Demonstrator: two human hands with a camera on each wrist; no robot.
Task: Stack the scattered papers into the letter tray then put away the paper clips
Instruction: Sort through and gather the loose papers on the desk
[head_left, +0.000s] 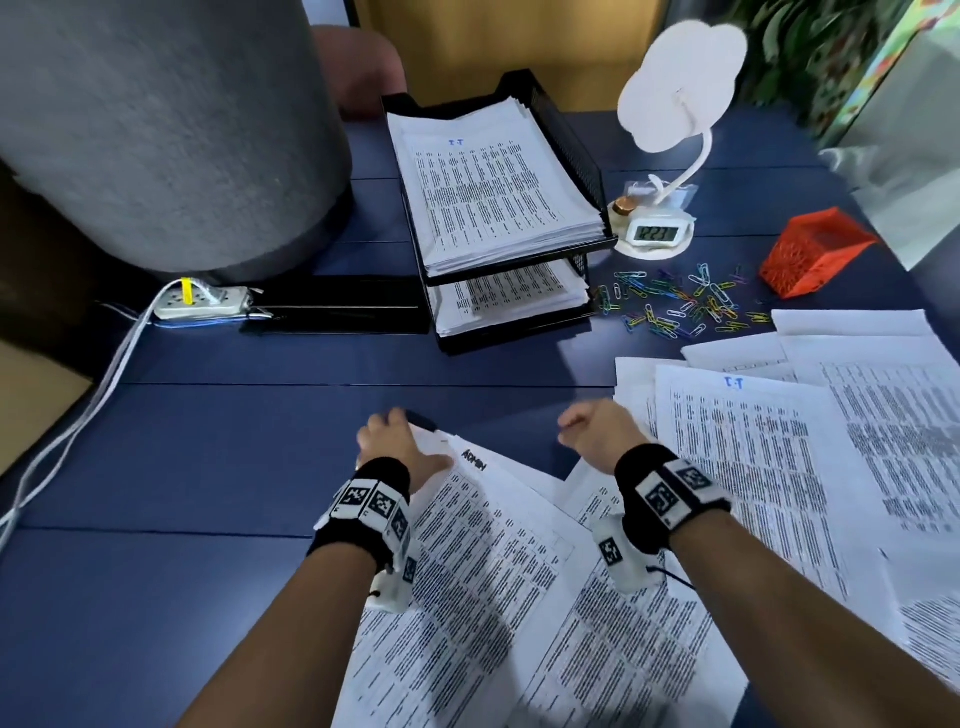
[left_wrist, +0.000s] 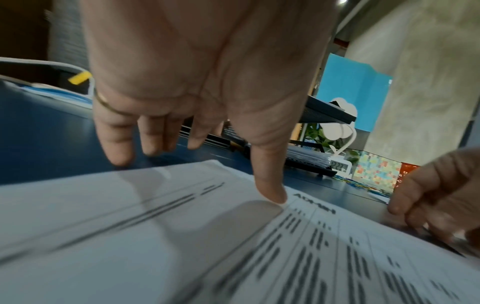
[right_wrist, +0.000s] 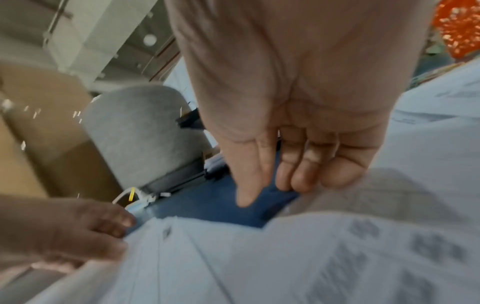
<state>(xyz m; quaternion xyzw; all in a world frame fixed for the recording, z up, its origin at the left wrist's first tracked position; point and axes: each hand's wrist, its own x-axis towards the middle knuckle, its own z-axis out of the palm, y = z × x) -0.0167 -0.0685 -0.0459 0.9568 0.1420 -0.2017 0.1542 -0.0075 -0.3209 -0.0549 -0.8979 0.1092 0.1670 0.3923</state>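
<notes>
A two-tier black letter tray (head_left: 571, 145) at the back holds printed sheets (head_left: 483, 192) in both tiers. More printed papers (head_left: 779, 457) lie scattered across the near right of the blue table. My left hand (head_left: 397, 439) rests on the top corner of a sheet marked ADMIN (head_left: 493, 545); its thumb (left_wrist: 272, 197) presses on the paper while the straight fingers (left_wrist: 119, 160) reach past the edge to the table. My right hand (head_left: 582, 431) hovers over bare table between the sheets, fingers (right_wrist: 298, 185) loosely curled and holding nothing. Coloured paper clips (head_left: 680, 306) lie loose right of the tray.
A red mesh cup (head_left: 815, 254) lies tipped on its side beyond the clips. A white cloud-shaped lamp with a clock (head_left: 654, 234) stands beside the tray. At the back left are a wide grey cylinder (head_left: 156, 130) and a power strip (head_left: 202, 304) with cables.
</notes>
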